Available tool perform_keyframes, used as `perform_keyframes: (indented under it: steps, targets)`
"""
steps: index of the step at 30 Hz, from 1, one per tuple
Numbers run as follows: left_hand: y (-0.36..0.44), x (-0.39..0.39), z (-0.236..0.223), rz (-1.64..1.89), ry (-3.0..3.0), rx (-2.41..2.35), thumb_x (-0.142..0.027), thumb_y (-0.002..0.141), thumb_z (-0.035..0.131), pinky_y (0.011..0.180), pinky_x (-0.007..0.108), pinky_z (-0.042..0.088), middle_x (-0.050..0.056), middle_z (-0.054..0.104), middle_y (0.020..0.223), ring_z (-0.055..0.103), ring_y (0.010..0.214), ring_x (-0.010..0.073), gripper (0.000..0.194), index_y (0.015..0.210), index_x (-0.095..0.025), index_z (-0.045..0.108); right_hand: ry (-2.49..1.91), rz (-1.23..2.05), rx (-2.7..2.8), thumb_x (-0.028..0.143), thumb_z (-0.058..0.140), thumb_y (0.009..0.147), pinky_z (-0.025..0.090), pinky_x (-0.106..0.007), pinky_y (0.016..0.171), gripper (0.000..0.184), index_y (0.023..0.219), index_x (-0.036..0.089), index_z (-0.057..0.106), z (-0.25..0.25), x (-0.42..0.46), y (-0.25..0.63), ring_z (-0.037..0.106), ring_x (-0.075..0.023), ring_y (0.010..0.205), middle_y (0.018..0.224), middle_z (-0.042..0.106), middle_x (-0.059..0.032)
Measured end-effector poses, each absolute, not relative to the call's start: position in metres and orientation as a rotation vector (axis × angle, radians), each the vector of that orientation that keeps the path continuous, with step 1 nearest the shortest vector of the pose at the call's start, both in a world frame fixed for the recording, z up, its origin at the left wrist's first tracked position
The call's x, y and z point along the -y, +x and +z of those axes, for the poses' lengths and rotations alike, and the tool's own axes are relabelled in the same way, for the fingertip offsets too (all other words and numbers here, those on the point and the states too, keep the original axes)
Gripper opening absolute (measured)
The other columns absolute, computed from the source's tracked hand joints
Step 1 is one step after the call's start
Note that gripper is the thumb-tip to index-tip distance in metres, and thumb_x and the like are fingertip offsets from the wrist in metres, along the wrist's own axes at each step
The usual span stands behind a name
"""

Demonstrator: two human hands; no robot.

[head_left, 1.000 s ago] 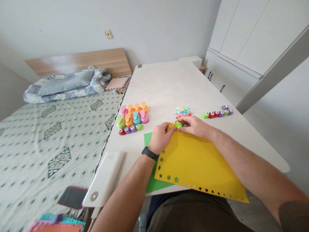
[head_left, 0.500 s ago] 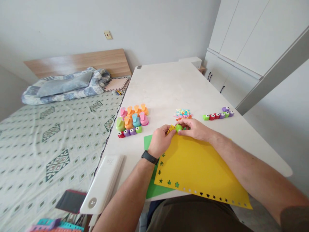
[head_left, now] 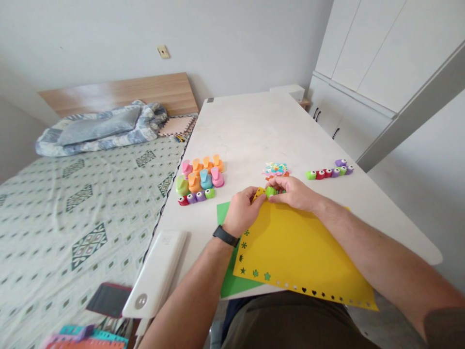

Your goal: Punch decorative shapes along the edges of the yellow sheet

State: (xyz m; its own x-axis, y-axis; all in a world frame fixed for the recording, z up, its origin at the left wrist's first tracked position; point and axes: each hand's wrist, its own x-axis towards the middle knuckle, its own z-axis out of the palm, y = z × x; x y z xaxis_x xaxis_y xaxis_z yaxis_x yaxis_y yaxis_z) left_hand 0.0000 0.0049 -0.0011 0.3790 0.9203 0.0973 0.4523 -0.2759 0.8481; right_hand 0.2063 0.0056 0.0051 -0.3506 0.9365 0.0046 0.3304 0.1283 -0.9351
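Observation:
A yellow sheet of paper (head_left: 298, 247) with small shapes punched along its left and near edges lies over a green sheet (head_left: 232, 286). My left hand (head_left: 245, 208), with a black band on the wrist, pinches the yellow sheet close to its far left corner. Between the thumb and fingers of my right hand (head_left: 296, 194) is a small green craft punch (head_left: 271, 192), set at the sheet's far edge beside the left fingertips. Just beyond the right hand lies a pile of coloured paper cut-outs (head_left: 276, 169).
Several larger craft punches (head_left: 194, 182) and a row of small punches (head_left: 196, 196) stand on the left of the white table (head_left: 247, 126). More small punches (head_left: 329, 172) line up at the right. A long white device (head_left: 156, 274) rests at the left edge, beside the bed (head_left: 119, 194).
The view has shifted very slightly. The green punch looks tilted a little differently in my right hand; my left hand keeps its hold on the yellow sheet.

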Motion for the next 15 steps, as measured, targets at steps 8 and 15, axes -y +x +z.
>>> perform_keyframes:
  steps: [8,15]
  targets:
    - [0.0,-0.002,0.006,0.771,1.88,-1.21,-0.059,0.083,0.065,0.055,0.024,0.032,-0.001,0.061,0.07,0.049,0.062,0.0125,0.043,0.087,-0.016,0.068,-1.197,1.246,1.762,0.029,0.074,0.078,0.046,-0.028,0.069,0.026,0.099,0.016,0.068,0.007,-0.006,0.206,0.06,-0.0157,0.076,0.083,0.067,-0.0017]
    - [0.001,0.002,0.012,0.693,1.907,-1.224,-0.063,0.082,0.065,0.059,0.026,0.039,0.001,0.069,0.08,0.058,0.068,0.0153,0.049,0.105,-0.02,0.068,-1.186,1.249,1.746,0.019,0.07,0.077,0.047,-0.029,0.075,0.024,0.101,0.016,0.068,0.009,-0.004,0.205,0.063,-0.0159,0.079,0.088,0.069,-0.0024]
